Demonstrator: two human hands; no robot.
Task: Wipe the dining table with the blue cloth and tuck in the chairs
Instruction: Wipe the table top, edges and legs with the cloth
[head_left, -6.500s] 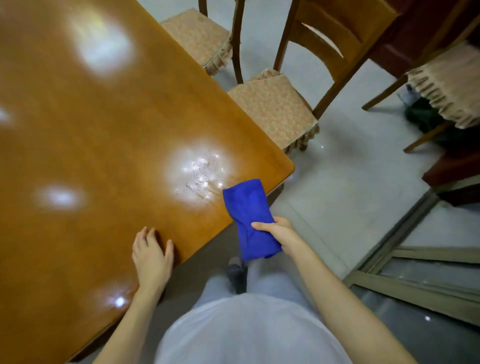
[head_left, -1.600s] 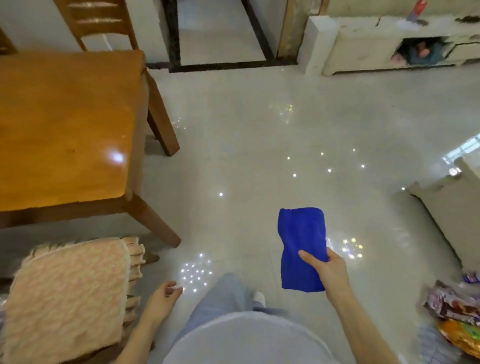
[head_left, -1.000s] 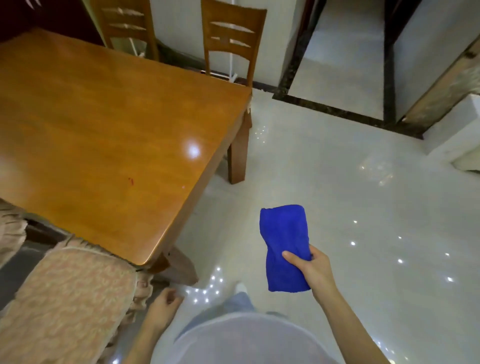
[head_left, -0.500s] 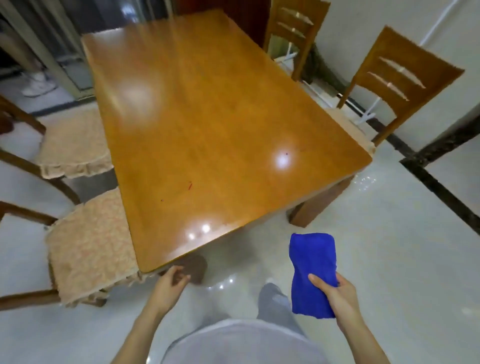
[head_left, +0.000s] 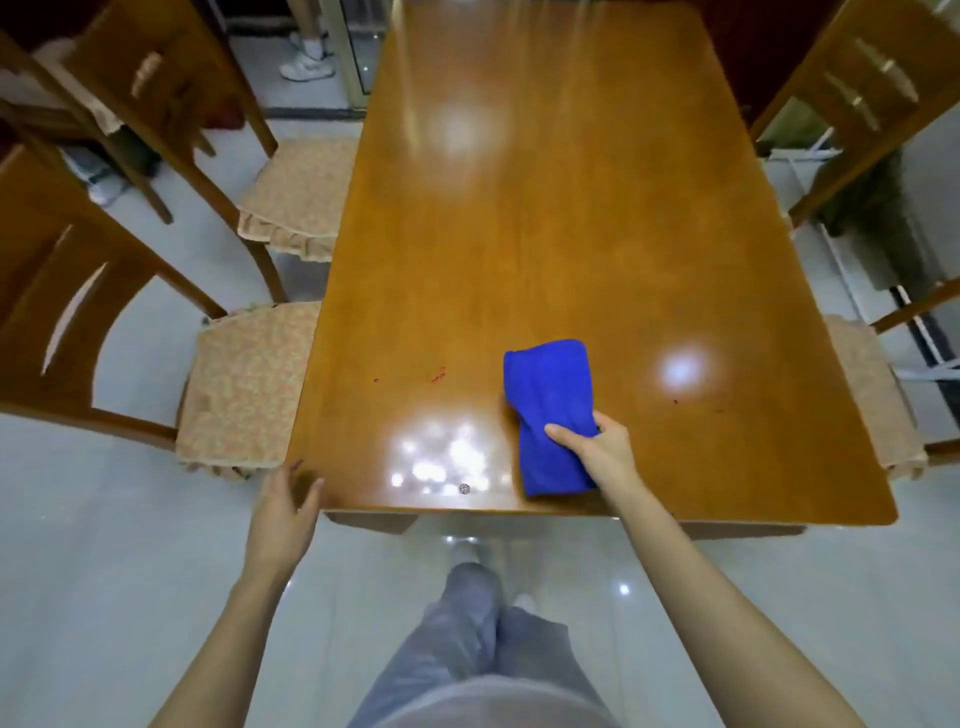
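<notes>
The right hand (head_left: 602, 452) pinches the soft, light blue cloth (head_left: 553, 410) at its near end on the table (head_left: 571, 234), while the left hand (head_left: 283, 512), fingers relaxed, touches the near-left corner.

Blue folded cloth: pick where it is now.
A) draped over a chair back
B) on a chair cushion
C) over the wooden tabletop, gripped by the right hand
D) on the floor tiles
C: the blue folded cloth sits over the glossy wooden dining table, its near end gripped by the right hand.
</notes>
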